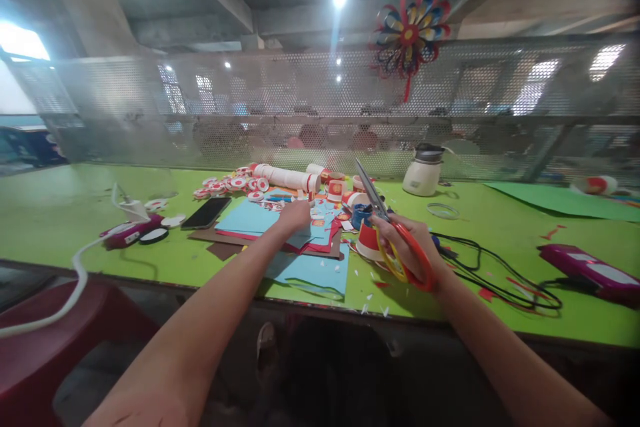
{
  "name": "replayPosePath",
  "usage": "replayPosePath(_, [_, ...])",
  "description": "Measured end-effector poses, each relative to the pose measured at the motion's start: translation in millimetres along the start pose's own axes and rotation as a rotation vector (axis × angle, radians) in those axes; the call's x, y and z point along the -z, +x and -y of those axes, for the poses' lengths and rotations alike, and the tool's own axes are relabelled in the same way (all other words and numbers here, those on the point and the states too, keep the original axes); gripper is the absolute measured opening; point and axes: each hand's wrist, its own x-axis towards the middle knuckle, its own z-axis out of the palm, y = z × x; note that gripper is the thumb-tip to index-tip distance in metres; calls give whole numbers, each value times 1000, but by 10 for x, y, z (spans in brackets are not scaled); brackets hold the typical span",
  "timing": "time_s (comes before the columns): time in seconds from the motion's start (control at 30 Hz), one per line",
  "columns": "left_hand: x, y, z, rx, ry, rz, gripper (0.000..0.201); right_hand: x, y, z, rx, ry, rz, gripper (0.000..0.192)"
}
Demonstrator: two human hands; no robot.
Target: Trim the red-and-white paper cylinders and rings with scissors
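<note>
My right hand [413, 247] holds a pair of scissors [387, 223] with orange and yellow handles, blades closed and pointing up and to the left. My left hand [295, 213] reaches forward onto a stack of blue paper sheets [250, 219], lying over red sheets and brown card. Whether it grips a sheet I cannot tell. Small paper scraps [373, 300] lie near the table's front edge. A red and white paper cup [367, 240] lies just left of my right hand.
On the green table [65, 213]: a black phone [206, 212], a roll of cups [286, 177] among red and white discs, a white glue pot [423, 172], black cables [495, 267], two magenta devices [587, 267] [131, 232]. A mesh screen stands behind. A paper pinwheel [411, 30] hangs above.
</note>
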Motion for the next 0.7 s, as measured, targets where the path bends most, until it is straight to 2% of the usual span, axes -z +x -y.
replayPosePath(0.1, [24, 13, 69, 35, 7, -7, 30, 21, -12, -17, 18, -17, -1, 39])
replayPosePath(0.27, [26, -5, 126, 52, 18, -39, 29, 36, -10, -77, 99, -85, 4, 35])
replayPosePath(0.5, [-66, -33, -33, 57, 34, -67, 30, 33, -42, -68, 124, -151, 17, 29])
replayPosePath(0.7, [-92, -61, -103, 52, 57, -74, 28, 54, -57, -74, 134, -181, -2, 32])
